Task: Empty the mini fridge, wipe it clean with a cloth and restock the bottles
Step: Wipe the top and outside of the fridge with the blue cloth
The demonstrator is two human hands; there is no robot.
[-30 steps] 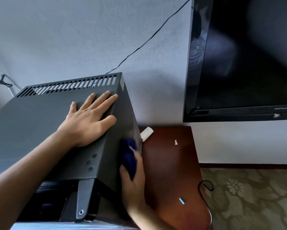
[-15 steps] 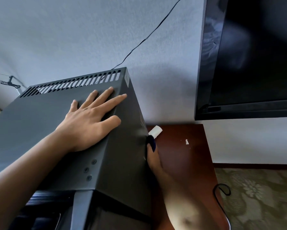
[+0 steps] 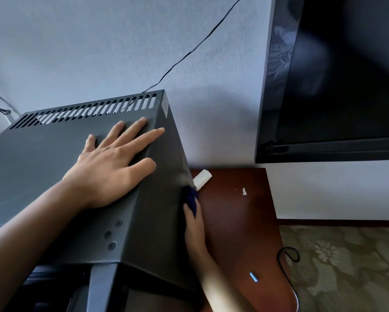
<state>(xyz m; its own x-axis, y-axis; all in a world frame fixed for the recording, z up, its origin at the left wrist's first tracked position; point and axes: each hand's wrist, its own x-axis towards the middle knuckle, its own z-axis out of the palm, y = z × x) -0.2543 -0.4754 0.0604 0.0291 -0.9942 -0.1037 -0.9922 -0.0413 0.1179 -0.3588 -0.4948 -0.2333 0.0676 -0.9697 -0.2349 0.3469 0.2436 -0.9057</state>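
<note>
The dark grey mini fridge (image 3: 42,158) fills the lower left, seen from above, with vent slots along its back edge. My left hand (image 3: 112,163) lies flat on its top with fingers spread. My right hand (image 3: 194,228) presses a dark blue cloth (image 3: 191,198) against the fridge's right side wall, low down near the back. Most of the cloth is hidden between hand and wall. No bottles are in view.
The fridge stands on a reddish-brown wooden cabinet top (image 3: 238,221). A white roll (image 3: 202,178) lies beside the fridge, with a white scrap (image 3: 244,191) further right. A black TV (image 3: 337,86) hangs at right. A black cable (image 3: 288,255) loops over patterned carpet.
My right hand slid the cloth along the fridge's side wall towards the back, then drew it slightly forward again. My left hand has stayed flat on top.
</note>
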